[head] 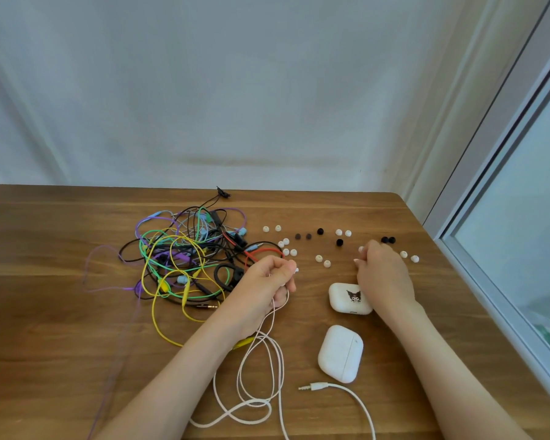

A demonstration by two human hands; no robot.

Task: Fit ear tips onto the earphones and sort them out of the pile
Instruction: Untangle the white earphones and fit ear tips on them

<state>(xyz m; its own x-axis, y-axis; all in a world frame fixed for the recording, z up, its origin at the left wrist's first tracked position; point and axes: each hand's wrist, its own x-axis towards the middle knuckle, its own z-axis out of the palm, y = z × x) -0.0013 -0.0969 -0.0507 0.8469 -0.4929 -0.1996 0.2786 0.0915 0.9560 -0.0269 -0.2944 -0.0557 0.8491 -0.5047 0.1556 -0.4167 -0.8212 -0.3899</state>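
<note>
White earphone is sitting clear of the pile, its cord looping at the table's front edge and its plug lying free near the plain case. L hand is gripping the cord w/ fingers curled, and the bud is just showing at its fingertips.

Handling, est.: the cord is looking light and limp, so it is likely to snag on other leads. Grip at the hard bud housing, not the cord.

Tips, white and black, are lying loose in a row right of the pile. They are probably soft and prone to rolling, so pinch one by the skirt and press it onto the nozzle.

R hand is resting among the tips, fingers curled down. One white tip is showing at its fingertips, but can't tell whether it is pinching it. Printed case is sitting just below that hand.
</note>
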